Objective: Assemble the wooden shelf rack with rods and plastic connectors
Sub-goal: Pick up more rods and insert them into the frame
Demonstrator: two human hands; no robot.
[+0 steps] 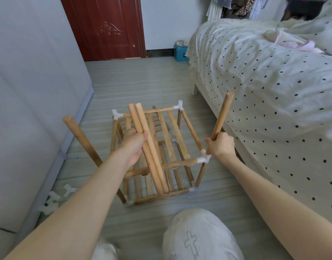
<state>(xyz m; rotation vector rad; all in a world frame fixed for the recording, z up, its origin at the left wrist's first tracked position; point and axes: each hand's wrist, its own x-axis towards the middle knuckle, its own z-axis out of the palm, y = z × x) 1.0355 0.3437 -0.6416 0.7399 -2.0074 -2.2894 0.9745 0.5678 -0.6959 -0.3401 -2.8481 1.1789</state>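
Rack [161, 147] stands on the floor [135, 85] btwn my two arms, two slatted tiers w/ white plastic connectors at the corners. My right hand [222, 145] is curled tight round one rod [221, 115] near its lower end; rod tilts up and away toward the bed [264, 81], its bottom tip touching the near-right connector [204, 158], just below my fist. My left hand [133, 141] grips a pair of rods [148, 147] side by side, fingers wrapped round their middle, both lying slanted over the rack's top frame. Another rod [82, 141] leans at the rack's left side; can't tell what its lower end sits in. Loose connectors [56, 199] lie on the floor by the cabinet [30, 91], left of my left forearm. Far-left connector [116, 114] and far-right connector [178, 106] have open sockets facing up.
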